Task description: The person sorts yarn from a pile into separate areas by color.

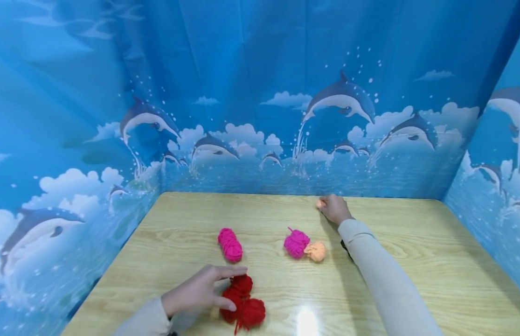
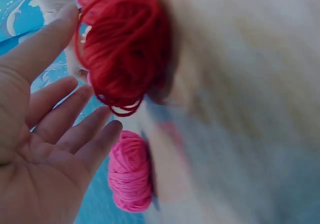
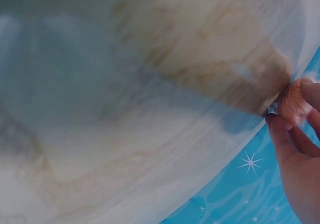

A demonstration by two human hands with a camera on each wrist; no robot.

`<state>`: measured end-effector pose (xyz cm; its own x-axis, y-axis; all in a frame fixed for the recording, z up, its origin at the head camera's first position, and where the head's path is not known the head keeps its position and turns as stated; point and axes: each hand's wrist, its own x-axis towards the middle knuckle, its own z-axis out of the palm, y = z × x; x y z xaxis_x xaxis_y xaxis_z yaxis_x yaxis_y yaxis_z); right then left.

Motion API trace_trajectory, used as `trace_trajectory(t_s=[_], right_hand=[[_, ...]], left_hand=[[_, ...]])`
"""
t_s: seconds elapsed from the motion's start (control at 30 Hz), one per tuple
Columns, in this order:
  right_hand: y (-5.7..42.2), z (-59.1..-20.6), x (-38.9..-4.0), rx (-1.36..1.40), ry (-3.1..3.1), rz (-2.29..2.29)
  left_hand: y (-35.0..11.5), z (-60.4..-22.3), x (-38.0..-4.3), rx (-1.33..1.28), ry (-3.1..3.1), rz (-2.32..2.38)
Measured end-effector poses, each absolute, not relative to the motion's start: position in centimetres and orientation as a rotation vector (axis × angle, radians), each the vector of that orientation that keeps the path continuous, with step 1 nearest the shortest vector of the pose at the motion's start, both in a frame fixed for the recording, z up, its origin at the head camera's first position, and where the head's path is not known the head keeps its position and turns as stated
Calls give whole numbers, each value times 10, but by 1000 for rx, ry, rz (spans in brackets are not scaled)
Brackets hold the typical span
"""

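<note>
Right hand [image 1: 335, 209] pinches peach yarn ball [image 1: 319, 203] near far edge of tabletop [image 1: 176, 252]; sloppy release could roll it off. Left hand [image 1: 203, 289] spread at red yarn balls [image 1: 252, 312]; loose loops could snag fingers.

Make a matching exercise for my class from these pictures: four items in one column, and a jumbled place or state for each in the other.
Column one
1. Red yarn
2. Pink skein
3. Magenta ball
4. Right hand

Column two
A. Pinching a peach ball near the far edge of the table
B. At the left hand
C. Lying apart from the other yarn, beyond the red
D. Right next to another peach ball

Pairs: 1-B, 2-C, 3-D, 4-A
</note>
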<state>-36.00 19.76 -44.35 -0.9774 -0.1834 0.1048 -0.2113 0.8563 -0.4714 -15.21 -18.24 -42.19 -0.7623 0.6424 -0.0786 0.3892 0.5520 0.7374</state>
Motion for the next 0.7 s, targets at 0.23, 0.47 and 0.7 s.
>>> trace_trajectory(t_s=[0.23, 0.47, 0.7], right_hand=[[199, -445, -362, 314, -2963, 780], [202, -447, -363, 302, -2961, 784], [201, -449, -362, 328, -2944, 778]], left_hand=[[-168, -411, -166, 799, 2456, 1132], [-141, -408, -183, 802, 2536, 1188], [-113, -401, -195, 873, 2567, 1242]])
